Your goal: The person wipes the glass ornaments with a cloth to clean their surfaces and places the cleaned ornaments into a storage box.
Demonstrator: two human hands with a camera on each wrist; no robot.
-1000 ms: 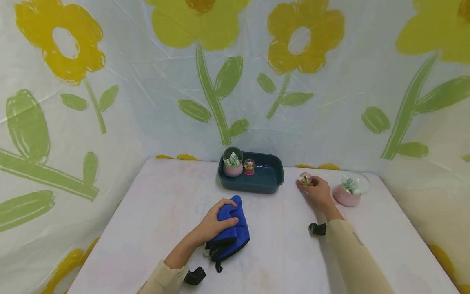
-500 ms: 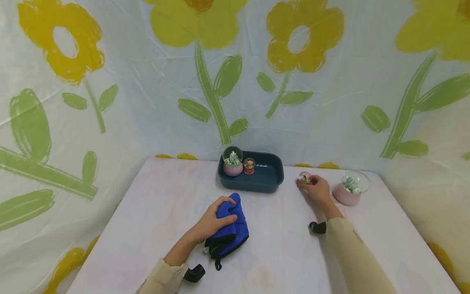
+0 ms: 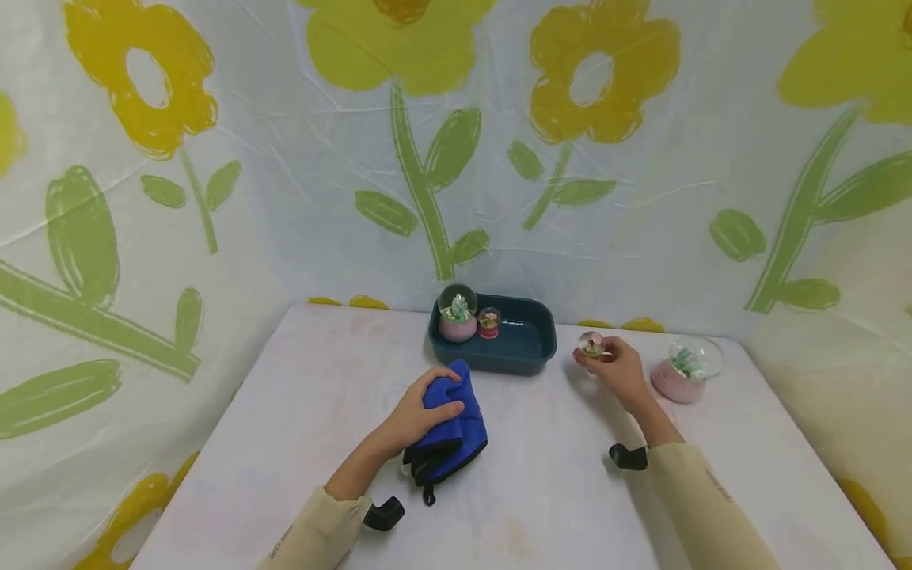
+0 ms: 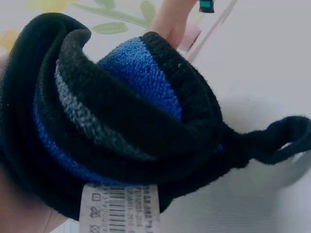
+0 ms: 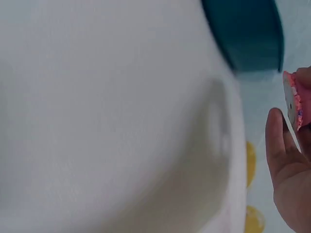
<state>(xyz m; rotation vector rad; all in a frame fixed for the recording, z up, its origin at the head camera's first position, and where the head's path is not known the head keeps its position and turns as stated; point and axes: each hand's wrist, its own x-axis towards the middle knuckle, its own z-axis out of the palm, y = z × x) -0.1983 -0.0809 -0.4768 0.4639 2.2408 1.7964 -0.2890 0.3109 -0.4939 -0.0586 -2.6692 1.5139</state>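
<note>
In the head view, my left hand (image 3: pixel 416 416) grips a folded blue towel (image 3: pixel 470 435) with black edging, thumb and fingers bent over it. The left wrist view shows the towel's rolled black edges (image 4: pixel 146 116), a white printed tag (image 4: pixel 119 208) and a black hanging loop (image 4: pixel 282 141). My right hand (image 3: pixel 622 374) pinches a small snow globe (image 3: pixel 591 343) just right of the dark teal tray (image 3: pixel 492 362). Part of the globe's pink base (image 5: pixel 302 99) with its pale underside shows in the right wrist view, held above the table.
Inside the tray, a larger pink-based snow globe (image 3: pixel 457 326) stands at the left beside a small red-based one (image 3: pixel 488 323). Another large pink-based globe (image 3: pixel 678 381) sits right of my right hand. A flower-printed cloth wall (image 3: pixel 321 229) rises behind the table.
My right hand has lifted the small globe a little, its shadow spreading on the table. The left hand and towel have shifted slightly away from me. The head view has turned slightly.
</note>
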